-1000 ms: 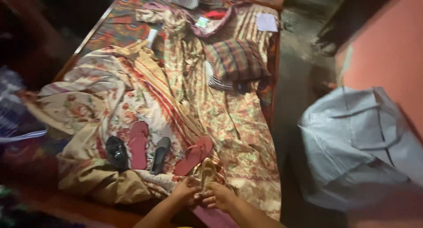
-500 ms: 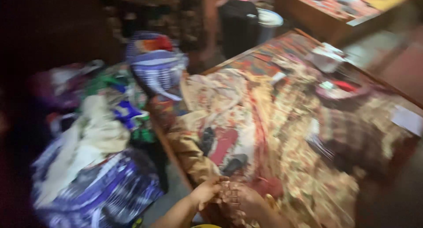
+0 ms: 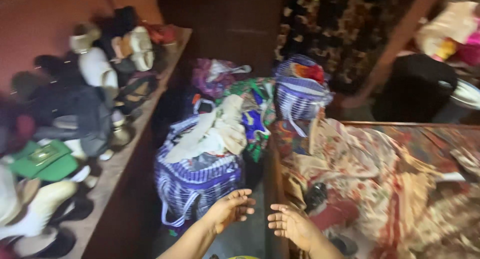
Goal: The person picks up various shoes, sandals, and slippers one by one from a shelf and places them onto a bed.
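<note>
My left hand (image 3: 231,208) hangs open, palm down, in front of a blue and white striped bag (image 3: 196,180) stuffed with clothes. Beside it my right hand (image 3: 291,226) is also open and holds nothing, at the near corner of a bed covered by a floral sheet (image 3: 380,174). A black shoe (image 3: 315,196) and a red slipper (image 3: 336,214) lie on the sheet just right of my right hand. The picture is blurred by motion.
A wooden shelf (image 3: 131,139) on the left carries several shoes and a green bag (image 3: 42,160). A second striped bag (image 3: 300,91) and a heap of clothes (image 3: 227,124) stand behind the first bag. A dark bin (image 3: 415,89) is at the back right.
The view has swung left from the bed to the bags and the shelf. My hands, which were together on a gold sandal on the sheet, are now apart and hold nothing.
</note>
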